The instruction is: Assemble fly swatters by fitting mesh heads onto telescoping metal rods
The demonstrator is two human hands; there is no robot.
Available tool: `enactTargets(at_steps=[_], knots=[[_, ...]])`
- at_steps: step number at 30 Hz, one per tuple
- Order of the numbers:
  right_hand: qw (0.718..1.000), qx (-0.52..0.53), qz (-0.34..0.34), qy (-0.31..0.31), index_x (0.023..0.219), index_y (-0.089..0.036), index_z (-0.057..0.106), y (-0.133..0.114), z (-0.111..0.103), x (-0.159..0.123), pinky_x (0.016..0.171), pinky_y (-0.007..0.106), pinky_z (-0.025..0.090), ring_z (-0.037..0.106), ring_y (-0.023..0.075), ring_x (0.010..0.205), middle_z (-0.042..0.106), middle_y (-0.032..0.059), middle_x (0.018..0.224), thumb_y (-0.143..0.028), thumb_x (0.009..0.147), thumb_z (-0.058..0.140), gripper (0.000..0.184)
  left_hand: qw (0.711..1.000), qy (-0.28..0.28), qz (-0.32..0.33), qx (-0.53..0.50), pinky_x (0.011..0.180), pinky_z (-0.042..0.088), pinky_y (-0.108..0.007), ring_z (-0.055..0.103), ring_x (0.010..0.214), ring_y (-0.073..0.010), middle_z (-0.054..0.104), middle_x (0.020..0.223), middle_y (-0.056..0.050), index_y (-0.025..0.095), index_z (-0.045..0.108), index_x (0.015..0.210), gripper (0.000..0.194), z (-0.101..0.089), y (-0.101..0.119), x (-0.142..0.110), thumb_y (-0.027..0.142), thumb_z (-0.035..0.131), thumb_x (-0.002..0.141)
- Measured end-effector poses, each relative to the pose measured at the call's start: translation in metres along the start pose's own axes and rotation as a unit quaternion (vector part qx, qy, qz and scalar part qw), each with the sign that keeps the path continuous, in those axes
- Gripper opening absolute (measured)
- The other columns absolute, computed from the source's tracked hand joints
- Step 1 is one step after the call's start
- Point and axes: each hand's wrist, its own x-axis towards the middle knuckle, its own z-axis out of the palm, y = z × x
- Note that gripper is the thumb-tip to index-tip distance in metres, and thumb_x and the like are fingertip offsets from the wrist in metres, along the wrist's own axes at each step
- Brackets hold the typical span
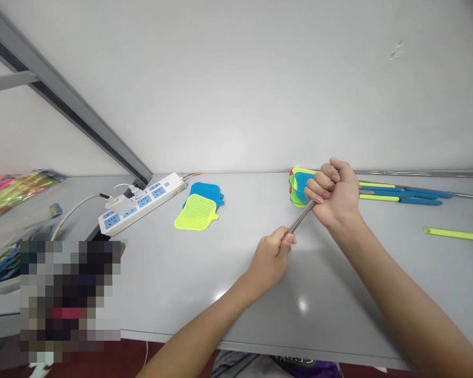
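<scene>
A thin metal rod [301, 216] runs slantwise between my two hands above the table. My left hand [270, 260] is closed around its lower part. Higher up and farther right, my right hand [334, 194] wraps its fingers about the upper part, hiding that end. Behind the right hand lies a pile of fly swatters, with green and blue perforated heads [303, 185] to its left and blue and yellow-green handles [413, 195] to its right. Left of my hands, a yellow-green fly swatter head [196, 212] partly covers a blue fly swatter head [208, 190].
A loose yellow-green handle tube [453, 234] lies at the right. Metal rods [425, 174] rest along the wall. On the left stand a white power strip [142, 205] with plugged-in cables and plastic bags [19, 191] of colourful items. A pixelated patch covers the lower left.
</scene>
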Motion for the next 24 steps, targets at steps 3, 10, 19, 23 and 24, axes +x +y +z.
enactTargets(at_steps=[3,10,19,23,24], knots=[[1.000,-0.002,0.002,0.004,0.051,-0.019,0.016,-0.002,0.000,0.000,0.028,0.019,0.013,0.011,0.0051,0.031,0.008,-0.0076,0.040,-0.027,0.072,0.046,0.038,1.000,-0.005,0.010,0.008,0.048,0.023,-0.021,0.029,0.048,-0.0088,0.033,0.054,0.005,0.020,0.046,0.078,0.026,0.001,0.001,0.000,0.032,0.024,0.086],[1.000,-0.013,-0.001,0.013,0.051,-0.019,0.016,-0.008,-0.002,0.002,0.028,0.019,0.014,0.012,0.0052,0.031,0.009,-0.0076,0.040,-0.026,0.072,0.047,0.038,0.999,-0.002,0.013,0.035,0.050,0.026,-0.022,0.034,0.050,-0.0097,0.038,0.056,0.004,0.019,0.047,0.080,0.029,0.000,0.003,0.001,0.038,0.026,0.085],[0.999,-0.006,-0.021,0.024,0.050,-0.018,0.016,-0.019,-0.008,0.005,0.029,0.020,0.015,0.013,0.0055,0.032,0.009,-0.0069,0.040,-0.025,0.071,0.048,0.038,0.999,0.010,0.018,0.032,0.050,0.024,-0.022,0.034,0.052,-0.0092,0.038,0.057,0.004,0.019,0.043,0.073,0.031,0.000,0.004,0.000,0.040,0.025,0.085],[1.000,-0.007,-0.022,0.020,0.050,-0.018,0.016,-0.019,-0.008,0.005,0.028,0.019,0.015,0.013,0.0054,0.032,0.009,-0.0070,0.040,-0.025,0.071,0.049,0.039,0.999,0.027,0.022,0.032,0.050,0.023,-0.023,0.030,0.052,-0.0092,0.032,0.056,0.004,0.019,0.037,0.065,0.032,0.001,0.004,0.000,0.038,0.023,0.086],[1.000,-0.006,-0.020,0.016,0.051,-0.018,0.016,-0.018,-0.008,0.005,0.028,0.019,0.015,0.013,0.0054,0.032,0.009,-0.0070,0.040,-0.025,0.071,0.049,0.039,0.999,0.026,0.025,0.029,0.050,0.022,-0.023,0.029,0.052,-0.0092,0.030,0.055,0.004,0.019,0.035,0.064,0.032,0.002,0.004,0.000,0.038,0.023,0.086]])
